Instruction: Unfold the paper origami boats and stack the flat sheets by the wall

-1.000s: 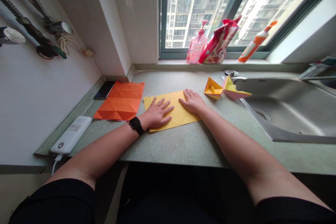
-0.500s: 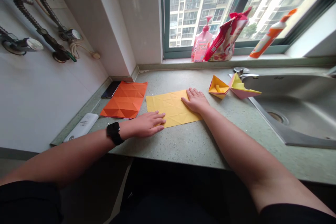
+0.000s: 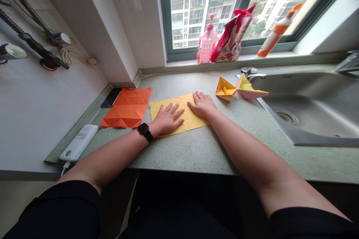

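Observation:
A creased yellow paper sheet (image 3: 189,115) lies flat on the grey-green countertop (image 3: 202,145). My left hand (image 3: 167,119), with a black watch on its wrist, rests palm-down on the sheet's left half, fingers spread apart. My right hand (image 3: 202,104) presses flat on the sheet's right end, fingers stretched out. Neither hand holds anything. An orange creased sheet (image 3: 127,107) lies just left of the yellow one.
Two folded paper shapes, one yellow (image 3: 226,90) and one pink-yellow (image 3: 248,90), sit by the steel sink (image 3: 314,108). A phone (image 3: 111,97) and a white power bank (image 3: 78,143) lie at the left. A pink soap bottle (image 3: 206,44), a red bag (image 3: 231,39) and an orange bottle (image 3: 276,33) stand on the sill.
My left hand slid from the sheet's near left edge back onto the sheet and spread its fingers. The right hand stayed pressed on the sheet.

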A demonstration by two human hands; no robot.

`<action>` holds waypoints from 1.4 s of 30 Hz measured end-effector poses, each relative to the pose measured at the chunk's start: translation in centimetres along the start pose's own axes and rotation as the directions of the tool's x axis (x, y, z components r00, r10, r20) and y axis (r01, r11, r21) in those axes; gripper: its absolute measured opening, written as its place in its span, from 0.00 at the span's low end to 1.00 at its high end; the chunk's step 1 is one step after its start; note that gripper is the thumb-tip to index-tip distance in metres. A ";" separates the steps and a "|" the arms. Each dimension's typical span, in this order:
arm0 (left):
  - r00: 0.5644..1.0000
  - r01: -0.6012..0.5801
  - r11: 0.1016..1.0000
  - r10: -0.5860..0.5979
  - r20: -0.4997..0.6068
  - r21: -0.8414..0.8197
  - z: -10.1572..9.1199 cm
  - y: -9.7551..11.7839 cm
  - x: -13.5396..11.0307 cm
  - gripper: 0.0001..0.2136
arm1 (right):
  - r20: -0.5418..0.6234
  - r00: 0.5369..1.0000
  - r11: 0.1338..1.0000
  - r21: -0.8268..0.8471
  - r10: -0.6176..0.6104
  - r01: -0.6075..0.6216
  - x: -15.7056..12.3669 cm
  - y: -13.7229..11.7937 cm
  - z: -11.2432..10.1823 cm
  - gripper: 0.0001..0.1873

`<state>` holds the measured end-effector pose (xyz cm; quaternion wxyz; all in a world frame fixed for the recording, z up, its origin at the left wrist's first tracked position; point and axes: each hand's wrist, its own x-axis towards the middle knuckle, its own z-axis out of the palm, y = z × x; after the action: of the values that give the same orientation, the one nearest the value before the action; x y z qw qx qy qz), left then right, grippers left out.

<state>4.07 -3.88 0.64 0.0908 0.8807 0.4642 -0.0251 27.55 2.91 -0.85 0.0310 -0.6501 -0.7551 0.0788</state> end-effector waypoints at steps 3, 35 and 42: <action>1.000 0.030 1.000 -0.030 -0.007 0.005 -0.1 0.0 -0.2 0.34 | 0.006 1.000 1.000 0.005 0.002 -0.002 -0.5 0.0 -0.2 0.48; 0.947 0.313 0.945 -0.318 -0.043 -0.091 -7.5 -5.3 3.2 0.35 | -0.168 0.968 0.957 0.192 -0.185 0.216 -4.5 6.4 -0.3 0.38; 0.943 0.305 0.952 -0.306 0.131 0.030 -8.3 -7.4 7.9 0.37 | -0.081 0.963 0.958 0.110 -0.256 0.264 -4.4 6.9 0.1 0.34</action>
<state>2.17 8.18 6.77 0.1127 0.7947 0.5879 -0.1003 34.98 -0.45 -1.77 0.1050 -0.5444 -0.8265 0.0974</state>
